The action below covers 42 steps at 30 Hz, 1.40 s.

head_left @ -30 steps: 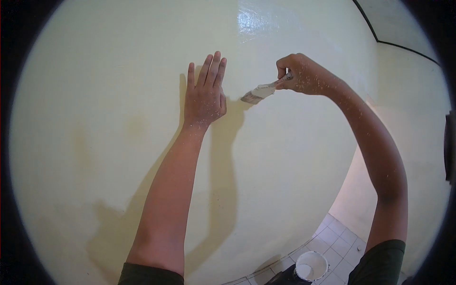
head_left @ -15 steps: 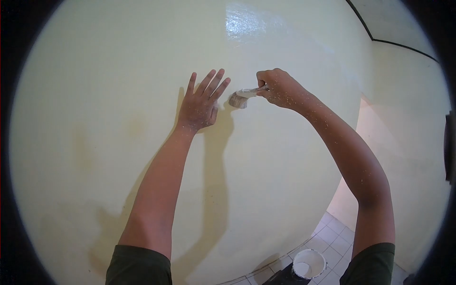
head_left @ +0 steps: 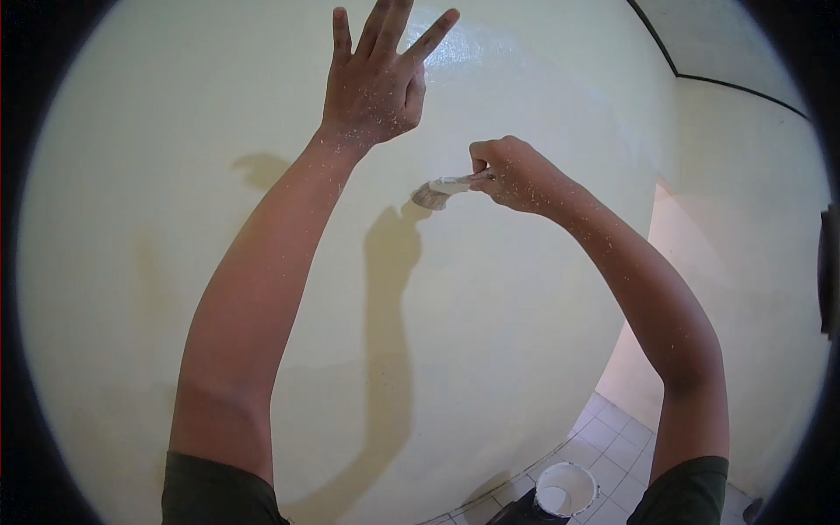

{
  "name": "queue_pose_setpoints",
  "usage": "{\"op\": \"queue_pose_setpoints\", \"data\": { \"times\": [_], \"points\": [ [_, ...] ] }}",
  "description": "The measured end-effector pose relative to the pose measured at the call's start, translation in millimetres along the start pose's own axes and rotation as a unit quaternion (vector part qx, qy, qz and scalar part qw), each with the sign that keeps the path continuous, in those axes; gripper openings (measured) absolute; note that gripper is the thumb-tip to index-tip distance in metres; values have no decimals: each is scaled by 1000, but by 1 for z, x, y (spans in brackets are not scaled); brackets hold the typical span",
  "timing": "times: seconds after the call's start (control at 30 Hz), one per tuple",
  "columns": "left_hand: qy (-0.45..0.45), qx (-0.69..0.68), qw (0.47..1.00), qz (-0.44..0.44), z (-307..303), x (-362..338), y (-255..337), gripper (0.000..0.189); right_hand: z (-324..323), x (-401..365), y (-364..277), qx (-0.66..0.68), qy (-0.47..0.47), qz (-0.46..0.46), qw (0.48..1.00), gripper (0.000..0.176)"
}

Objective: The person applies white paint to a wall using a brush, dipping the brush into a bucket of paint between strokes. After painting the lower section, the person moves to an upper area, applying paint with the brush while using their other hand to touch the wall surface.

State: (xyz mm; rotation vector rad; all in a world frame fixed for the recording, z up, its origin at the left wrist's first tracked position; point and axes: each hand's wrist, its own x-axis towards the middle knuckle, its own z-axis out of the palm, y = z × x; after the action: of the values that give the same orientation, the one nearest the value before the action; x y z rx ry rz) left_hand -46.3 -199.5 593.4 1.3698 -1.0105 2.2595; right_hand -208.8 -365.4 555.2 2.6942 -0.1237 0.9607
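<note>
My left hand point(head_left: 374, 79) is raised near the top of the view with its fingers spread, in front of the pale yellow wall point(head_left: 490, 332). It holds nothing, and light specks dot its back. Right of centre, my right hand point(head_left: 518, 175) is closed round the handle of a paintbrush point(head_left: 431, 194). The brush points left, and its bristles are at the wall surface. A shiny, wet-looking patch point(head_left: 472, 48) shows on the wall behind and beside my left fingers.
A white-rimmed bucket point(head_left: 566, 488) with a dark object point(head_left: 518, 509) beside it stands on the tiled floor point(head_left: 619, 437) at the lower right. A dark line point(head_left: 744, 85) runs along the upper right. A dark object point(head_left: 825, 271) is at the right edge.
My left hand has moved up, and its shadow has parted from it. My right hand and the brush have shifted slightly down and left.
</note>
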Motion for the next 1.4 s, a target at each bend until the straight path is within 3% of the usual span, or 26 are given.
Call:
{"op": "queue_pose_setpoints", "data": {
  "times": [0.1, 0.2, 0.3, 0.37, 0.57, 0.7, 0.8, 0.9, 0.93, 1.03, 1.13, 1.23, 1.33, 1.4],
  "points": [
    [73, -40, 996, -13, 22, -22, -3, 75, 0, -1, 1, 5, 19, -5, 1000, 20],
    [-49, -10, 998, -49, 42, -68, -4, 72, 4, -1, 3, 7, 47, -20, 999, 22],
    [-110, 11, 991, -80, 48, -113, -2, 68, 1, 1, 0, 6, 46, -2, 999, 22],
    [-83, -25, 993, -77, 47, -117, 9, 65, 0, 2, -2, 10, 40, 19, 999, 22],
    [-70, -10, 994, -88, 32, -137, 23, 61, 7, 8, 7, -3, 116, -63, 991, 21],
    [-61, -8, 994, -93, 49, -120, 13, 60, -31, 52, 22, -85, 207, -98, 970, 26],
    [-63, -6, 994, -90, 50, -123, 12, 61, -46, 66, 22, -65, 258, -96, 959, 28],
    [-63, -5, 994, -89, 52, -123, 12, 61, -65, 83, 11, -49, 238, 29, 970, 25],
    [-63, -3, 994, -88, 51, -122, 12, 61, -69, 89, 13, -43, 250, 33, 967, 25],
    [-58, -11, 994, -88, 49, -121, 13, 58, -80, 117, 27, -93, 338, -25, 936, 20],
    [-75, -24, 992, -96, 50, -123, 12, 56, -83, 150, 40, -27, 402, -16, 915, 17],
    [-65, -23, 992, -110, 52, -123, 14, 56, -86, 163, 46, -83, 488, -69, 866, 17],
    [-60, -3, 992, -112, 51, -122, 16, 53, -97, 156, 37, -66, 494, -61, 865, 17],
    [-49, -12, 992, -113, 51, -121, 15, 53, -88, 141, 34, -116, 478, -118, 863, 18]
  ]
}}
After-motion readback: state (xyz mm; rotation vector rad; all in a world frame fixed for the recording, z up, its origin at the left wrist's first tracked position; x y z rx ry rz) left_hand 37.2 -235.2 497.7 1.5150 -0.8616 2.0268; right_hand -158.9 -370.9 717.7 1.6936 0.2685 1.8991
